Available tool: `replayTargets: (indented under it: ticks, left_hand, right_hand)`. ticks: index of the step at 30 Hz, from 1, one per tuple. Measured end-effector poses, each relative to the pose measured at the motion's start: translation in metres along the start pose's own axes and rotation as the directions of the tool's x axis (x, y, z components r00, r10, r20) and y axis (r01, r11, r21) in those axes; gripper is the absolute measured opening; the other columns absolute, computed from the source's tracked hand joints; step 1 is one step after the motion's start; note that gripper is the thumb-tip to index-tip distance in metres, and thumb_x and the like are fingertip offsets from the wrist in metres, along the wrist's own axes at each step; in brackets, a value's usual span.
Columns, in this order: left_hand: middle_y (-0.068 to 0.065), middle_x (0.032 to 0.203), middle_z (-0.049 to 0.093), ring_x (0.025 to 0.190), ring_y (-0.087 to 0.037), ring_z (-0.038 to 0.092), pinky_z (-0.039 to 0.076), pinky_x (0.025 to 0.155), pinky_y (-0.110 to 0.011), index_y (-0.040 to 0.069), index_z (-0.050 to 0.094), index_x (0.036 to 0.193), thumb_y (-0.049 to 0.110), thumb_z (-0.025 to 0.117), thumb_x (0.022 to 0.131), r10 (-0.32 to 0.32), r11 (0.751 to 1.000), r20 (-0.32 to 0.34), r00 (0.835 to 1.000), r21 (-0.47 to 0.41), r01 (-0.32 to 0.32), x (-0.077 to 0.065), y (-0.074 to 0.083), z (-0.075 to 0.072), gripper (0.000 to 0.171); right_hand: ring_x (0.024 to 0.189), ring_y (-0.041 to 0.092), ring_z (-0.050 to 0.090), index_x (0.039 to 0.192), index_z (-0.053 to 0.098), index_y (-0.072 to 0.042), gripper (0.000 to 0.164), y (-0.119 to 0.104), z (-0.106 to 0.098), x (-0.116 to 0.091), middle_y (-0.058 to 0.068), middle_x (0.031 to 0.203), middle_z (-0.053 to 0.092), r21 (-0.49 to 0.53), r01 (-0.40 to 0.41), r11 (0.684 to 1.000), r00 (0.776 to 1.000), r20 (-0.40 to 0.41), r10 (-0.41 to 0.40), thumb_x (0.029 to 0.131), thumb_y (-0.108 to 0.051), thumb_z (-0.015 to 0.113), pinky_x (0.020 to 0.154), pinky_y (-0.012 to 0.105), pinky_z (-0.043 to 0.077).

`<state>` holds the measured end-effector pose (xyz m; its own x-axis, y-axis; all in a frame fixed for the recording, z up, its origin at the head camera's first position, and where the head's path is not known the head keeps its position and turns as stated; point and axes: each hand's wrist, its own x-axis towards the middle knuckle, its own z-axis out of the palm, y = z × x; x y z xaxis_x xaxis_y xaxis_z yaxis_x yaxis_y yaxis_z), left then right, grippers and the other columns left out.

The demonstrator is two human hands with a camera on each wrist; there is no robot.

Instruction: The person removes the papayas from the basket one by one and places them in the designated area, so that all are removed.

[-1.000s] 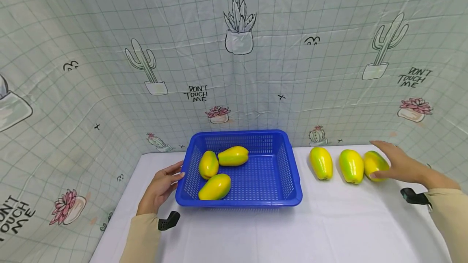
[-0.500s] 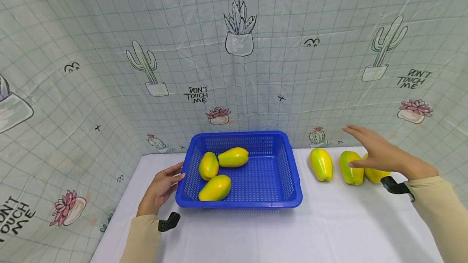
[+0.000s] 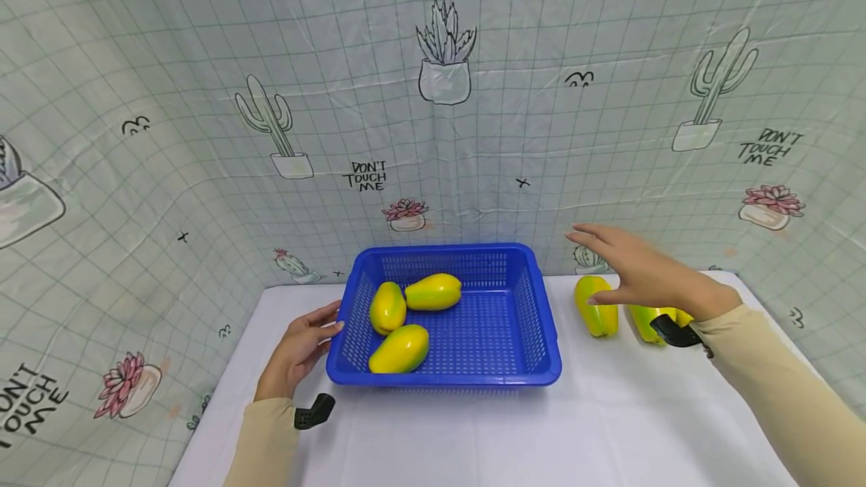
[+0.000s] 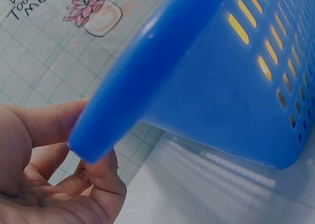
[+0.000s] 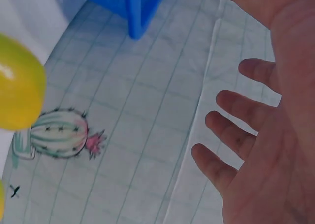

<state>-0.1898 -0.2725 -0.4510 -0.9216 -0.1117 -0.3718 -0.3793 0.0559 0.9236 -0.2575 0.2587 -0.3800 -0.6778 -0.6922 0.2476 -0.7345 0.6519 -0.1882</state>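
Note:
A blue plastic basket (image 3: pixel 443 379) stands on the table with three yellow-green papayas inside: one at the left (image 3: pixel 387 308), one at the back (image 3: pixel 433 292) and one in front (image 3: pixel 399 349). At its left rim, my left hand (image 3: pixel 298 348) pinches the edge, thumb on one side and fingers curled beneath, as the left wrist view shows. Right of the basket, my right hand (image 3: pixel 643 269) hovers with fingers spread and nothing in them. Under it lie a papaya (image 3: pixel 602 322), a second papaya (image 3: pixel 643 320) and a third (image 3: pixel 683 317), the latter two partly hidden by the hand and wrist camera.
A white cloth covers the table (image 3: pixel 460 442). Behind and at both sides hangs a grid-patterned curtain (image 3: pixel 501 126) with cactus drawings, close to the basket's back rim.
My right hand has moved left from the rightmost papaya, over the middle one, to above the papaya nearest the basket. The left hand and basket stay in place.

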Motion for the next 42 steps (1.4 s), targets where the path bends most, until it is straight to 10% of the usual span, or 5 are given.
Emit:
replayTargets:
  ticks: [42]
  left_hand:
    - [-0.025, 0.159, 0.043, 0.103, -0.014, 0.061, 0.053, 0.082, -0.017, 0.003, 0.045, 0.159, 0.002, 0.061, 0.105, 0.001, 1.0, -0.013, 1.0, 0.005, -0.001, 0.001, -0.003, -0.001, 0.056]
  right_hand:
    - [0.153, 0.042, 0.034, 0.164, 0.037, -0.012, 0.094, -0.081, 0.075, 0.139, 0.018, 0.17, 0.03, 0.021, 0.234, 0.972, 0.912, 0.342, -0.227, 0.087, -0.023, 0.09, 0.124, 0.06, 0.03]
